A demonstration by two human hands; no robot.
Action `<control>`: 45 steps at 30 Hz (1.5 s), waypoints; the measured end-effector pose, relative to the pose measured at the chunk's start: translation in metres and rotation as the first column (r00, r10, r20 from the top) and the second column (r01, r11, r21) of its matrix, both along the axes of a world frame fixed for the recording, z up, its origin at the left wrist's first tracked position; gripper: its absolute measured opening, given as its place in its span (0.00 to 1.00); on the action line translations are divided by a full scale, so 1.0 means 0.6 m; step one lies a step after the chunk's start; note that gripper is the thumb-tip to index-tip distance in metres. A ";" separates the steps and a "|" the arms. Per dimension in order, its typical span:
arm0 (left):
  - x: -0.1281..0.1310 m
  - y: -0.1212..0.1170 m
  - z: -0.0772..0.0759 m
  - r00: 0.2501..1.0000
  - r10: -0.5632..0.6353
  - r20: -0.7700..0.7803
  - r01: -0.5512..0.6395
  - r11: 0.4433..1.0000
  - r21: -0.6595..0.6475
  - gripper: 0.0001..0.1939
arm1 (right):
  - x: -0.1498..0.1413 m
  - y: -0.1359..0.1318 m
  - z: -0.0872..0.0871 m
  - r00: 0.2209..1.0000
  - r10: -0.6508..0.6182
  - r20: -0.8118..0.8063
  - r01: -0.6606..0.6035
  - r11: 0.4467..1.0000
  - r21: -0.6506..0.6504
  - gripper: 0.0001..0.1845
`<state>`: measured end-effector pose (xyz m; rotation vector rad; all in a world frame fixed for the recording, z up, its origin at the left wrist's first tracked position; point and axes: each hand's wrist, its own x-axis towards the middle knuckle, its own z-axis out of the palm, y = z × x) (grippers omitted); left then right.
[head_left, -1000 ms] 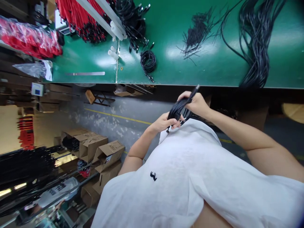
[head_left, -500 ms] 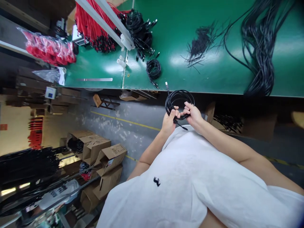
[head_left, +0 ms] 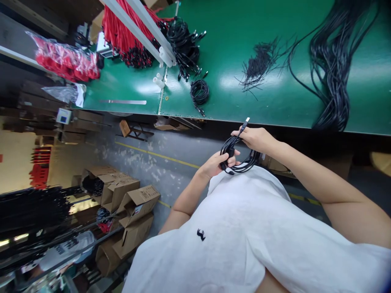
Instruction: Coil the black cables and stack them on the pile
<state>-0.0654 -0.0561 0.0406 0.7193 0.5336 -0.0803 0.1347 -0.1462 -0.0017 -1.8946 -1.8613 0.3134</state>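
A coiled black USB cable (head_left: 252,162) is held just in front of my white shirt, below the table edge. My left hand (head_left: 217,163) grips the left side of the coil, its thumb pressed on a thicker black part of the cable. At the top of the loops, my right hand (head_left: 257,138) has its fingers closed on the cable beside the metal-tipped USB plug (head_left: 245,123), which points up. The right fingertips are partly hidden behind the cable. Another coiled black cable (head_left: 199,92) lies on the green table (head_left: 226,106) near its edge.
On the table are a pile of thin black strips (head_left: 259,63), a long bundle of black cables (head_left: 331,77), a heap of black cables (head_left: 183,44) and red cables (head_left: 122,28). Cardboard boxes (head_left: 137,203) stand on the floor at left. Another person (head_left: 65,248) is at lower left.
My right hand has moved up and right, from the coil's lower side to its top by the plug. The coil has shifted down and right, and the plug now leans right.
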 end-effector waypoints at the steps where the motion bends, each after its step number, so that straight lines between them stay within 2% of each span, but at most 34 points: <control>1: 0.000 0.001 -0.002 1.000 -0.022 0.017 0.022 0.999 -0.032 0.27 | -0.001 0.000 0.000 1.000 0.009 0.008 -0.009 1.000 0.008 0.24; 4: 0.001 0.009 -0.005 0.997 -0.066 0.048 0.070 0.994 -0.086 0.32 | -0.004 0.004 0.002 0.997 0.008 -0.070 -0.005 0.999 0.040 0.24; 6: 0.003 0.016 -0.002 0.996 -0.058 0.064 0.062 0.996 -0.068 0.29 | -0.006 0.012 0.006 0.970 -0.030 -0.241 0.051 0.996 0.080 0.22; 8: 0.007 0.022 0.005 0.996 -0.019 0.089 0.021 1.000 -0.021 0.28 | -0.009 0.022 0.012 0.872 -0.093 -0.480 0.159 0.982 0.098 0.16; 9: 0.010 0.025 0.009 0.995 0.006 0.099 -0.007 1.000 0.007 0.27 | -0.011 0.027 0.014 0.787 -0.131 -0.603 0.223 0.972 0.079 0.13; 11: 0.018 0.026 0.016 0.994 0.048 0.097 -0.056 0.996 0.071 0.26 | -0.011 0.036 0.018 0.562 -0.213 -0.799 0.329 0.944 -0.020 0.10; 13: 0.028 0.024 0.019 0.995 0.057 0.077 -0.068 0.987 0.147 0.25 | -0.010 0.041 0.016 0.340 -0.272 -0.900 0.390 0.912 -0.128 0.10; 15: 0.039 0.019 0.016 0.995 0.068 0.070 -0.082 0.971 0.223 0.26 | -0.010 0.042 0.010 0.190 -0.305 -0.933 0.441 0.876 -0.196 0.10; 17: 0.051 0.013 0.010 0.984 0.152 0.093 -0.172 0.946 0.275 0.26 | -0.020 0.042 0.001 0.059 -0.325 -0.944 0.501 0.827 -0.254 0.09; 18: 0.058 0.010 0.007 0.968 0.223 0.115 -0.248 0.925 0.287 0.25 | -0.031 0.042 -0.003 -0.044 -0.327 -0.944 0.516 0.802 -0.302 0.09; 19: 0.064 0.008 0.004 0.944 0.300 0.138 -0.328 0.898 0.293 0.24 | -0.045 0.043 -0.007 -0.192 -0.322 -0.927 0.502 0.780 -0.375 0.09; 21: 0.076 0.004 -0.003 0.891 0.420 0.171 -0.453 0.841 0.294 0.22 | -0.080 0.048 -0.014 -0.505 -0.293 -0.812 0.394 0.759 -0.518 0.12; 22: 0.080 0.002 -0.006 0.875 0.450 0.178 -0.484 0.825 0.293 0.20 | -0.097 0.052 -0.016 -0.617 -0.280 -0.735 0.327 0.758 -0.564 0.13; 23: 0.083 0.001 -0.010 0.871 0.459 0.175 -0.492 0.819 0.295 0.19 | -0.113 0.057 -0.018 -0.687 -0.273 -0.674 0.275 0.760 -0.589 0.15; 25: 0.083 -0.003 -0.019 0.890 0.436 0.134 -0.456 0.835 0.309 0.17 | -0.135 0.068 -0.021 -0.730 -0.262 -0.631 0.255 0.753 -0.607 0.19; 27: 0.080 -0.009 -0.027 0.904 0.420 0.084 -0.423 0.841 0.337 0.15 | -0.144 0.076 -0.025 -0.731 -0.258 -0.632 0.268 0.744 -0.613 0.20; 31: 0.072 -0.016 -0.024 0.854 0.508 0.111 -0.509 0.773 0.379 0.17 | -0.140 0.077 -0.036 -0.684 -0.301 -0.665 0.247 0.761 -0.599 0.19; 32: 0.069 -0.015 -0.018 0.848 0.518 0.113 -0.521 0.773 0.362 0.18 | -0.135 0.074 -0.038 -0.659 -0.318 -0.682 0.242 0.769 -0.592 0.18; 34: 0.062 -0.011 -0.002 0.878 0.476 0.050 -0.469 0.835 0.289 0.19 | -0.117 0.062 -0.040 -0.598 -0.335 -0.728 0.267 0.773 -0.575 0.11; 35: 0.056 -0.008 0.007 0.909 0.417 -0.005 -0.404 0.884 0.236 0.19 | -0.105 0.055 -0.039 -0.492 -0.343 -0.800 0.325 0.781 -0.534 0.09; 36: 0.050 -0.005 0.014 0.939 0.338 -0.063 -0.323 0.930 0.176 0.19 | -0.091 0.049 -0.037 -0.297 -0.349 -0.889 0.397 0.802 -0.447 0.12; 37: 0.044 -0.003 0.021 0.961 0.249 -0.116 -0.236 0.965 0.116 0.18 | -0.076 0.043 -0.035 -0.009 -0.340 -0.941 0.442 0.842 -0.308 0.15; 38: 0.038 -0.001 0.026 0.973 0.169 -0.158 -0.161 0.985 0.063 0.18 | -0.062 0.038 -0.032 0.329 -0.291 -0.898 0.413 0.900 -0.140 0.17; 39: 0.033 0.001 0.029 0.977 0.105 -0.185 -0.103 0.994 0.019 0.18 | -0.050 0.034 -0.029 0.631 -0.195 -0.751 0.303 0.953 0.007 0.16; 40: 0.029 0.001 0.031 0.978 0.061 -0.200 -0.065 0.998 -0.013 0.18 | -0.040 0.032 -0.026 0.828 -0.076 -0.555 0.153 0.984 0.094 0.15; 41: 0.026 0.002 0.032 0.978 0.035 -0.207 -0.044 0.998 -0.037 0.17 | -0.033 0.030 -0.022 0.921 0.030 -0.388 0.020 0.992 0.125 0.13; 42: 0.024 0.002 0.033 0.977 0.021 -0.212 -0.033 0.998 -0.053 0.17 | -0.028 0.030 -0.019 0.960 0.108 -0.258 -0.075 0.988 0.134 0.12; 45: 0.019 0.005 0.037 0.969 -0.018 -0.246 -0.009 0.994 -0.107 0.19 | -0.026 0.029 -0.010 0.984 0.174 -0.030 -0.168 0.975 0.143 0.14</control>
